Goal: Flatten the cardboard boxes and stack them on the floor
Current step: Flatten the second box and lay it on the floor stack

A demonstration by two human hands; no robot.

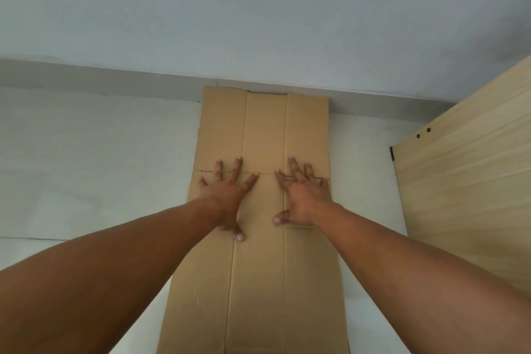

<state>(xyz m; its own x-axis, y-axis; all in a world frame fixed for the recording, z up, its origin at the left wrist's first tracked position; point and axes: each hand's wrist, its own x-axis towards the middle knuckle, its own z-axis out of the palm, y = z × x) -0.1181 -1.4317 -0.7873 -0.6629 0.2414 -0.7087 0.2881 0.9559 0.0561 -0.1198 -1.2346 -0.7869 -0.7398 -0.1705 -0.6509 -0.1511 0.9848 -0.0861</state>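
Note:
A flattened brown cardboard box lies on the pale floor, running from the bottom of the view up to the wall's skirting. Its fold creases run lengthwise, and a cross seam shows near the middle. My left hand rests flat on the cardboard left of centre, fingers spread across that seam. My right hand lies flat on the right side, fingers spread too, thumb pointing inward. Both palms press down on the cardboard; neither hand grips anything. Whether more flattened boxes lie underneath cannot be told.
The white floor stretches to the left of the box. A grey skirting and a pale wall stand behind it. A light wooden panel with two small holes stands close on the right.

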